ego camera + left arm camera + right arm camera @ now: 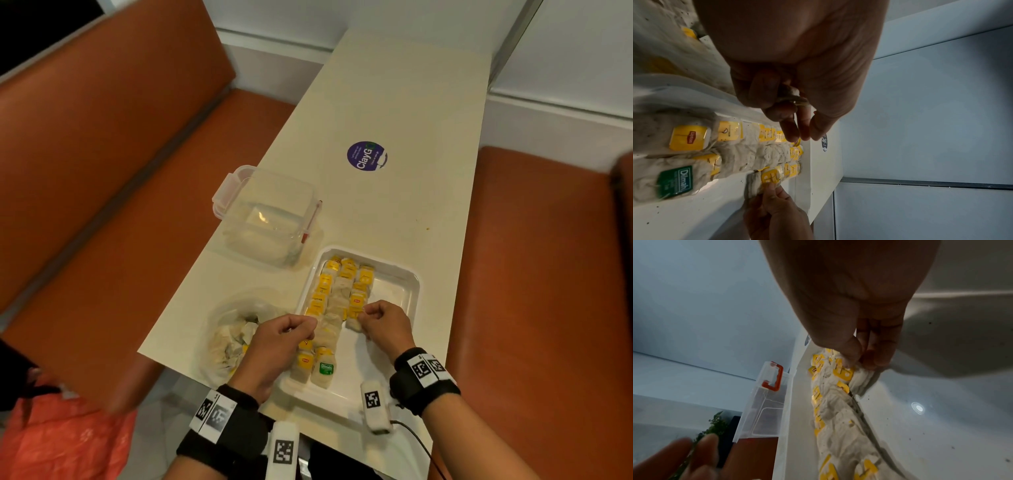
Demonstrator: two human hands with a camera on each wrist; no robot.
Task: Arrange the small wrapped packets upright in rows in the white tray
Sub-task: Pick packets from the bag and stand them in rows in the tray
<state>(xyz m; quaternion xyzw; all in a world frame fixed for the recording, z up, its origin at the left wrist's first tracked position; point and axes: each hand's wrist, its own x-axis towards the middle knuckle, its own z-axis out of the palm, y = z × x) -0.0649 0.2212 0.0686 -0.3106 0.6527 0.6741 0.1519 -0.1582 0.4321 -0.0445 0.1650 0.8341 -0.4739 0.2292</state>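
Observation:
The white tray (404, 284) holds rows of small wrapped tea packets (337, 294) with yellow tags, lined up along its left half. A green-tagged packet (325, 370) stands at the near end. My left hand (308, 325) hovers over the left rows, and its curled fingers grip a crumpled packet (791, 95) against the palm. My right hand (364, 315) pinches a yellow-tagged packet (857, 378) between thumb and fingers at the near end of the right row. That same pinch (768, 178) also shows in the left wrist view.
A clear plastic bag (233, 335) of loose packets lies left of the tray near the table's edge. A clear lidded container (270, 212) with a red clip stands behind it. A round purple sticker (366, 156) is farther back. Orange benches flank the narrow table.

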